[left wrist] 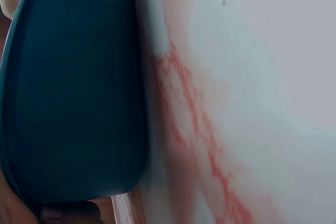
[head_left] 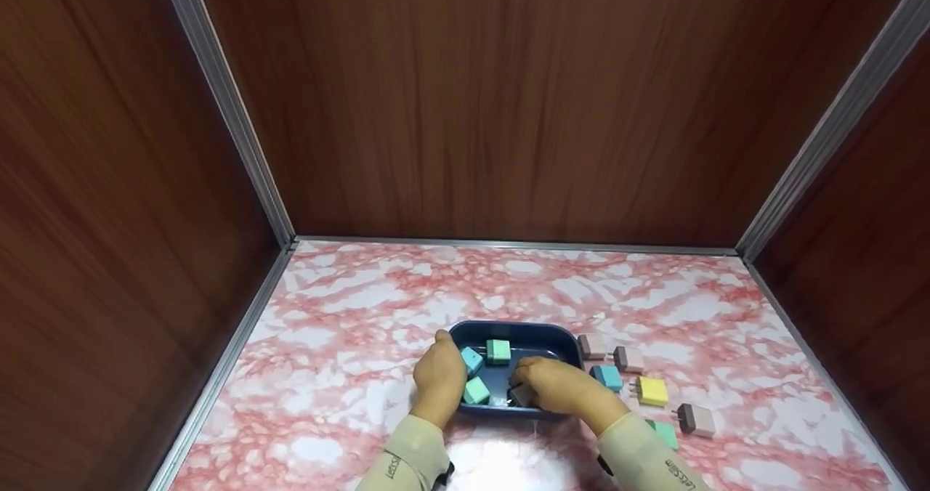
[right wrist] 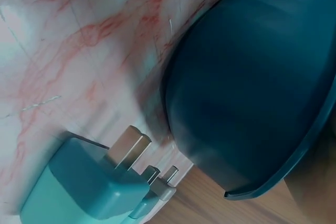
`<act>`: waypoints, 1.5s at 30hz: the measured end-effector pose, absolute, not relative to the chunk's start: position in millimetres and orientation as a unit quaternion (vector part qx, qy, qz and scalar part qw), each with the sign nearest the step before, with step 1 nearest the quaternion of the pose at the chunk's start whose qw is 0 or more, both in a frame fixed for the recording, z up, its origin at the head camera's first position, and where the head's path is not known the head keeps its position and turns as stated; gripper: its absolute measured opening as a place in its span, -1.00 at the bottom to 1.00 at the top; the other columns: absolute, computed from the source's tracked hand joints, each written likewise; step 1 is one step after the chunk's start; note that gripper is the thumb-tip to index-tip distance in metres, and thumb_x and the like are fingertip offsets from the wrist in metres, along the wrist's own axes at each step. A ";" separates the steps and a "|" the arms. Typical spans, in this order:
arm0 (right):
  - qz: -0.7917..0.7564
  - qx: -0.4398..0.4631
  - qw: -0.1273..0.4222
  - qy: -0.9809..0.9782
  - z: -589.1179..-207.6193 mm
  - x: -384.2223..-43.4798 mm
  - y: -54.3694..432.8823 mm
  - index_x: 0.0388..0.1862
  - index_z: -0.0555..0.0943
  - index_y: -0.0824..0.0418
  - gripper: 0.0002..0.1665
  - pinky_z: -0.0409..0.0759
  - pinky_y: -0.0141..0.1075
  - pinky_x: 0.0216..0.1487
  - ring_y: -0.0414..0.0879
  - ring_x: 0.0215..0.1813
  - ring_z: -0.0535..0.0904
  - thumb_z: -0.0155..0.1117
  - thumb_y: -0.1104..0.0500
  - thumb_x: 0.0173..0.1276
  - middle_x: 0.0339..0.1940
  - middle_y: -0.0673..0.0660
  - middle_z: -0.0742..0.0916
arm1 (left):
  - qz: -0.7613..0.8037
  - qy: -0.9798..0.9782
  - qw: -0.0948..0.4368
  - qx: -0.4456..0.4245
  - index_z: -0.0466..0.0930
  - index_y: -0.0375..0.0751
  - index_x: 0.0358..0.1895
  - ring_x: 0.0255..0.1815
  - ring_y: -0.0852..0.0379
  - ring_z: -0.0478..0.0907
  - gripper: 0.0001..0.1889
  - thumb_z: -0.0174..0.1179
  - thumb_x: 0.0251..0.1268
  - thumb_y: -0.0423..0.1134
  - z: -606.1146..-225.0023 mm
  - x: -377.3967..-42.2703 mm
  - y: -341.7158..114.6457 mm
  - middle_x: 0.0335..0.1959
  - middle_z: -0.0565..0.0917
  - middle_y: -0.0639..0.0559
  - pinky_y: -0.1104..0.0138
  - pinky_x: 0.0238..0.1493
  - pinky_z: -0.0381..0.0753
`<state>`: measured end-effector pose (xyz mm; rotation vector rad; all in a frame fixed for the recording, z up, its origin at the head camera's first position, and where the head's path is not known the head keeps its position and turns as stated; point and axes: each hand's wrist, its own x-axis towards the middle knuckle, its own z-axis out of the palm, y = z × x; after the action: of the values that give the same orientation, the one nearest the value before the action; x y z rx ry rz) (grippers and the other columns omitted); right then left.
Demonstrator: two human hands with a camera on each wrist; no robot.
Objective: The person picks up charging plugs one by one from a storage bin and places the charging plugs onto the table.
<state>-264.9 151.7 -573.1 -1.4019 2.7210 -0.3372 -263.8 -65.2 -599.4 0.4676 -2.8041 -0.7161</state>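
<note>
Clock: read from the middle of the dark blue tray (head_left: 541, 344), 12 lying toward the back panel (head_left: 501, 113).
Tray: on the marbled counter (head_left: 349, 396), between the forearms, probably so both hands reach it easily.
Left hand (head_left: 440, 376): at 9 o'clock, its grip closed round the tray's end, likely to stop it sliding while the other hand works inside.
Right hand (head_left: 558, 386): over the rim from 4 o'clock, its grip bent in, apparently pinching a dark charger (head_left: 522, 396) at 6; the hand hides part of that contact.
Chargers inside: sky-blue charger (head_left: 471, 361) at 9, far mint charger (head_left: 498, 352) near 11, near mint charger (head_left: 476, 391) at 8, angled differently, as though order matters little.
Chargers outside: between 2 and 4, on the right hand's side, presumably for a short reach: first pink charger (head_left: 592, 346), second pink charger (head_left: 629, 359), blue charger (head_left: 607, 378), yellow charger (head_left: 653, 391), grey-pink charger (head_left: 698, 420), and a green charger (head_left: 664, 435) partly behind the sleeve (head_left: 647, 451).
Prongs: the yellow and grey-pink ones point toward 9, perhaps leaving smooth bodies to grasp.
</note>
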 end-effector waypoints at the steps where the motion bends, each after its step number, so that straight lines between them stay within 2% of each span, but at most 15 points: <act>1: -0.109 -0.457 0.031 0.882 -574.2 -264.8 151.8 -0.12 0.75 0.09 -0.65 0.66 -0.20 -0.02 -0.17 -0.10 0.67 0.48 0.39 0.11 -0.16 -0.01 0.72 | -0.241 -0.952 0.106 0.157 0.50 -0.27 0.02 -0.43 -0.15 0.72 -0.79 0.01 0.40 -0.42 -600.1 -263.1 -64.9 -0.39 0.78 -0.20 -0.05 -0.45 0.61; 9: -0.105 -0.450 0.043 0.886 -578.5 -265.8 152.2 -0.15 0.75 0.07 -0.67 0.65 -0.23 -0.01 -0.21 -0.11 0.65 0.45 0.38 0.12 -0.18 -0.05 0.72 | -0.238 -0.953 0.113 0.150 0.51 -0.29 0.06 -0.48 -0.15 0.70 -0.76 0.02 0.38 -0.42 -602.5 -260.7 -64.9 -0.40 0.77 -0.20 -0.04 -0.47 0.60; 17: -0.108 -0.452 0.039 0.884 -574.5 -268.5 152.6 -0.18 0.74 0.05 -0.75 0.66 -0.21 -0.02 -0.21 -0.12 0.66 0.46 0.32 0.18 -0.18 -0.08 0.72 | -0.246 -0.953 0.099 0.148 0.50 -0.31 0.14 -0.42 -0.16 0.71 -0.71 -0.02 0.42 -0.41 -599.1 -264.1 -66.1 -0.35 0.78 -0.21 -0.06 -0.41 0.61; 28: -0.109 -0.446 0.028 0.888 -569.9 -267.4 158.9 0.00 0.76 0.10 -0.65 0.64 -0.16 0.12 -0.10 0.02 0.70 0.51 0.20 0.20 -0.04 -0.03 0.73 | -0.246 -0.952 0.096 0.153 0.51 -0.26 0.07 -0.36 -0.17 0.74 -0.76 -0.01 0.42 -0.40 -597.3 -264.4 -66.4 -0.32 0.79 -0.21 -0.07 -0.37 0.63; 34: -0.114 -0.442 0.009 0.890 -564.5 -265.8 163.4 0.00 0.75 0.12 -0.60 0.66 -0.17 0.05 -0.11 -0.02 0.68 0.54 0.20 0.14 -0.01 -0.02 0.72 | -0.248 -0.952 0.088 0.154 0.49 -0.26 0.08 -0.38 -0.17 0.73 -0.76 -0.02 0.43 -0.41 -598.2 -263.6 -67.8 -0.34 0.78 -0.20 -0.06 -0.39 0.63; 45: -0.130 -0.416 0.008 0.900 -550.5 -262.4 178.6 0.09 0.73 0.17 -0.54 0.67 -0.22 -0.01 -0.20 -0.09 0.62 0.53 0.13 0.18 -0.01 -0.02 0.68 | -0.244 -0.953 0.082 0.160 0.51 -0.25 0.09 -0.38 -0.16 0.73 -0.75 -0.04 0.44 -0.39 -599.0 -265.0 -66.9 -0.34 0.79 -0.20 -0.04 -0.40 0.62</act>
<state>-262.4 178.6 -550.5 -1.3001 2.8128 -0.4059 -265.0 -66.9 -599.0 0.4774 -2.8467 -0.7274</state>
